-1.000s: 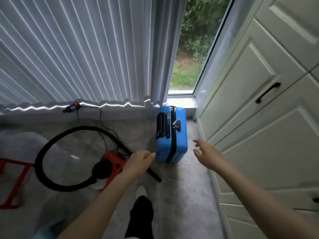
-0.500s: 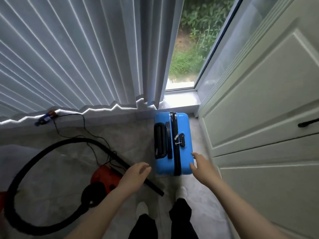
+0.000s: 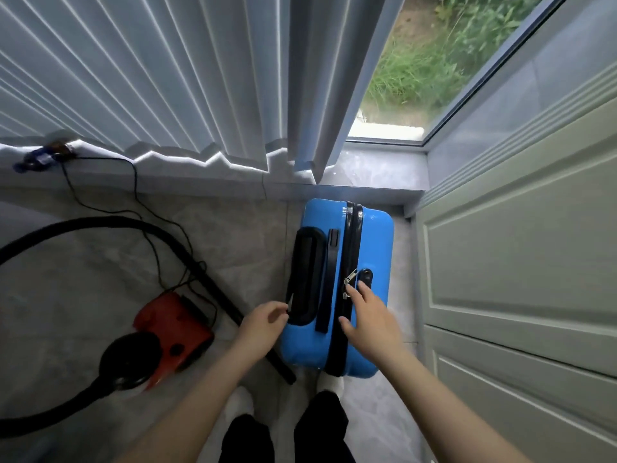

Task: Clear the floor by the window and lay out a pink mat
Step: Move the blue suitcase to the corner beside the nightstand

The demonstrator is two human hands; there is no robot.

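Grey floor [image 3: 83,279] by curtained window [image 3: 417,71]; both hands spread on blue suitcase [image 3: 370,248].

In the middle of the frame the suitcase [image 3: 367,248] is showing bright blue, with a black handle [image 3: 305,272] and a black zip band [image 3: 347,279]. At lower left the vacuum cleaner [image 3: 173,325] is showing red-orange with a black hose [image 3: 100,223]. The curtain [image 3: 160,71] is hanging pale grey-white in vertical pleats. The floor [image 3: 83,279] is looking grey, marbled. The cupboard doors [image 3: 521,262] at right are looking pale greenish-white.
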